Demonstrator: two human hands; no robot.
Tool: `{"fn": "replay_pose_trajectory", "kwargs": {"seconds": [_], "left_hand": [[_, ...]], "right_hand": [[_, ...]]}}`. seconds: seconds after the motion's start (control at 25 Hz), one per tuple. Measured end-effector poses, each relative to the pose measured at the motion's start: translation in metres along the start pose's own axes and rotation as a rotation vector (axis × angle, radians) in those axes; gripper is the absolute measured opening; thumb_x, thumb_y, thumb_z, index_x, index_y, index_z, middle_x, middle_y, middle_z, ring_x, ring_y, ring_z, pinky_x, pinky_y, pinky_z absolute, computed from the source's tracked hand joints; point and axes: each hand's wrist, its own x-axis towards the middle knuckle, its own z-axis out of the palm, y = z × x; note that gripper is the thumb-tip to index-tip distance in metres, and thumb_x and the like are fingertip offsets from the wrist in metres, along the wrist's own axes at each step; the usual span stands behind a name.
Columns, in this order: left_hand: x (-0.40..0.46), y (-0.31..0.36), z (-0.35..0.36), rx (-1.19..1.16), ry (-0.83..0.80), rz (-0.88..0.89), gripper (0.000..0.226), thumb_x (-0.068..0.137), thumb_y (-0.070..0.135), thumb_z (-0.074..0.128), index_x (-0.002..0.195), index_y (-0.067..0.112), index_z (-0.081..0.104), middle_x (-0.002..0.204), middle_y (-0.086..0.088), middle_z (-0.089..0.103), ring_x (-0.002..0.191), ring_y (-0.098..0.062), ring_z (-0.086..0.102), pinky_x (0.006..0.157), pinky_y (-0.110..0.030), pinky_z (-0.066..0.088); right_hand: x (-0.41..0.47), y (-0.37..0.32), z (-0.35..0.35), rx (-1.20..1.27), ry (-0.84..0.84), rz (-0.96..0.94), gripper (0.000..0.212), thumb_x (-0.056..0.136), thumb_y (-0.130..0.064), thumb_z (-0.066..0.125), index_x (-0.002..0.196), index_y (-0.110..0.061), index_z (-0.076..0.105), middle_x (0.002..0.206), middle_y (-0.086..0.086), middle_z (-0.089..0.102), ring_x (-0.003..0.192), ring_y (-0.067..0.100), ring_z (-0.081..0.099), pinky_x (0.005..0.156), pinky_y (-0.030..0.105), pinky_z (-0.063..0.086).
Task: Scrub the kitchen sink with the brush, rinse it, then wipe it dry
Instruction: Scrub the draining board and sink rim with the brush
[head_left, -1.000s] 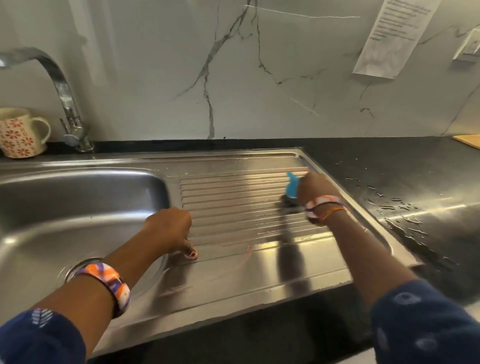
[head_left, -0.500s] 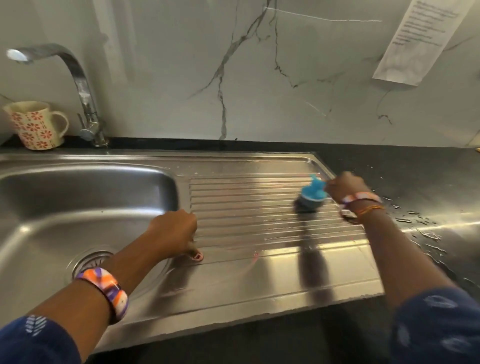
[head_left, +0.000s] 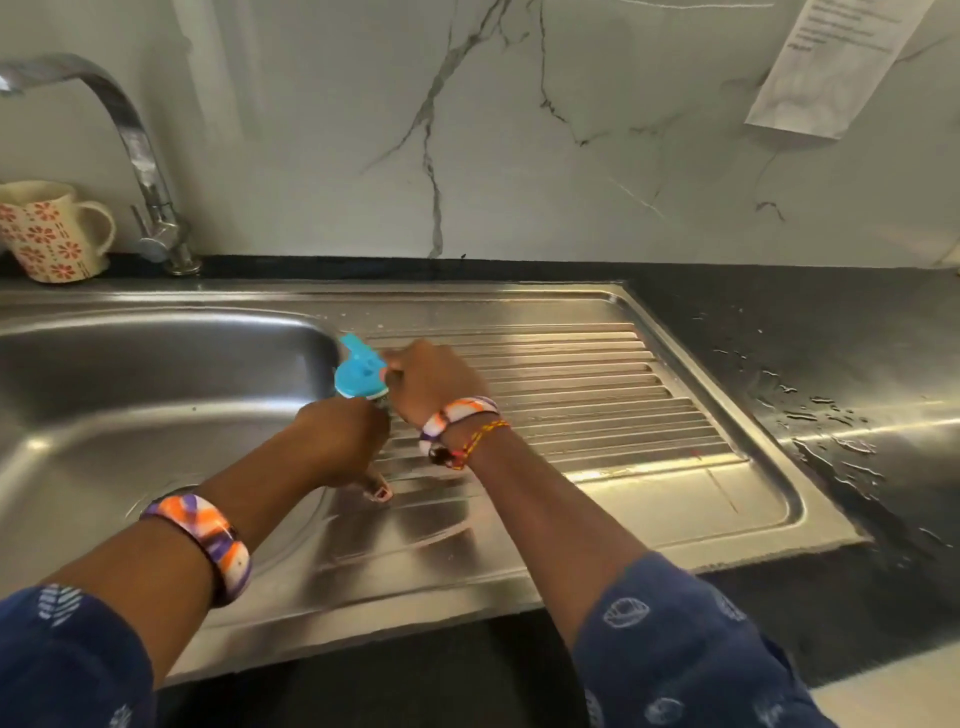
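A steel sink (head_left: 156, 395) has a ribbed drainboard (head_left: 571, 395) on its right. My right hand (head_left: 431, 382) grips a blue scrubbing brush (head_left: 359, 374) and holds it down on the drainboard's left end, right at the basin's rim. Just in front of it, my left hand (head_left: 343, 441) has its fingers curled and presses its knuckles and thumb on the steel beside the basin, holding nothing. The brush's bristles are mostly hidden behind my hands.
A curved tap (head_left: 140, 156) stands at the back left with a flowered mug (head_left: 52, 231) beside it. The black counter (head_left: 831, 364) on the right carries water drops. A paper sheet (head_left: 831, 67) hangs on the marble wall.
My right hand has swept the brush leftward across the drainboard, from its right side to the basin's rim. My left hand has stayed in place on the steel.
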Motion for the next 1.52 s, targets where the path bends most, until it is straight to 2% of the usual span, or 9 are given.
{"fn": "replay_pose_trajectory", "kwargs": {"seconds": [0.12,0.28,0.52,0.64,0.72,0.84,0.96,1.24,1.52], "left_hand": [[-0.004,0.001,0.003,0.025,0.018,-0.009,0.050,0.079,0.051,0.067,0.108,0.011,0.060,0.102,-0.006,0.060,0.087,-0.019,0.055,0.070,-0.026,0.041],[-0.007,0.002,0.008,0.023,0.026,-0.025,0.046,0.083,0.049,0.064,0.103,0.008,0.062,0.095,-0.009,0.059,0.077,-0.017,0.045,0.066,-0.027,0.036],[-0.001,-0.002,0.010,0.026,0.019,-0.007,0.045,0.081,0.049,0.066,0.099,0.008,0.063,0.103,-0.009,0.064,0.087,-0.022,0.059,0.068,-0.027,0.040],[0.001,-0.004,0.006,0.022,0.038,0.003,0.041,0.078,0.051,0.068,0.072,0.013,0.054,0.081,-0.003,0.056,0.075,-0.017,0.050,0.064,-0.026,0.037],[-0.001,-0.006,0.008,-0.025,0.045,0.005,0.047,0.078,0.051,0.068,0.060,0.016,0.043,0.067,0.003,0.046,0.073,-0.016,0.049,0.061,-0.028,0.038],[-0.017,-0.030,0.022,-0.161,0.041,0.019,0.039,0.079,0.053,0.065,0.097,0.018,0.066,0.097,0.000,0.064,0.099,-0.019,0.057,0.081,-0.031,0.048],[-0.052,-0.084,0.038,-0.210,0.058,-0.099,0.065,0.083,0.056,0.059,0.139,0.027,0.045,0.140,0.005,0.047,0.130,-0.016,0.042,0.103,-0.028,0.037],[-0.166,-0.244,0.057,-0.209,0.208,-0.503,0.060,0.091,0.050,0.050,0.140,0.018,0.041,0.146,-0.003,0.039,0.132,-0.022,0.040,0.106,-0.035,0.039],[-0.227,-0.353,0.081,-0.129,0.302,-0.701,0.081,0.093,0.052,0.042,0.149,0.002,0.012,0.156,-0.019,0.010,0.146,-0.028,0.010,0.118,-0.035,0.012]], "right_hand": [[0.012,0.038,-0.007,0.048,0.091,0.023,0.031,0.095,-0.022,0.047,0.118,-0.013,0.065,0.108,0.015,0.067,0.096,0.027,0.063,0.072,0.026,0.041],[0.002,0.150,-0.076,0.076,0.247,0.378,0.034,0.093,-0.028,0.055,0.110,0.000,0.064,0.094,0.016,0.062,0.089,0.028,0.060,0.073,0.030,0.041],[-0.024,0.207,-0.116,0.011,0.377,0.750,0.033,0.096,-0.018,0.049,0.116,0.007,0.058,0.115,0.023,0.061,0.092,0.034,0.055,0.077,0.033,0.041],[-0.007,0.150,-0.080,0.070,0.311,0.555,0.032,0.096,-0.017,0.049,0.118,0.005,0.059,0.110,0.020,0.063,0.097,0.031,0.059,0.081,0.032,0.044],[0.004,0.099,-0.045,0.156,0.223,0.339,0.030,0.094,-0.018,0.052,0.114,0.000,0.066,0.085,0.013,0.061,0.078,0.022,0.057,0.068,0.025,0.040],[0.018,0.028,-0.008,0.318,0.143,0.146,0.028,0.093,-0.016,0.052,0.114,-0.006,0.067,0.057,-0.004,0.045,0.051,0.007,0.039,0.049,0.016,0.032],[0.035,-0.040,0.013,0.394,0.092,0.002,0.028,0.092,-0.016,0.052,0.115,-0.009,0.067,0.055,-0.003,0.048,0.044,0.003,0.041,0.047,0.013,0.032],[0.077,-0.219,0.077,0.499,-0.075,-0.261,0.030,0.094,-0.018,0.052,0.122,-0.012,0.063,0.047,-0.016,0.043,0.038,0.001,0.039,0.043,0.009,0.028],[0.116,-0.386,0.151,0.724,-0.214,-0.310,0.039,0.090,-0.003,0.046,0.127,-0.012,0.059,0.057,0.002,0.051,0.024,0.001,0.034,0.030,0.009,0.024]]}}
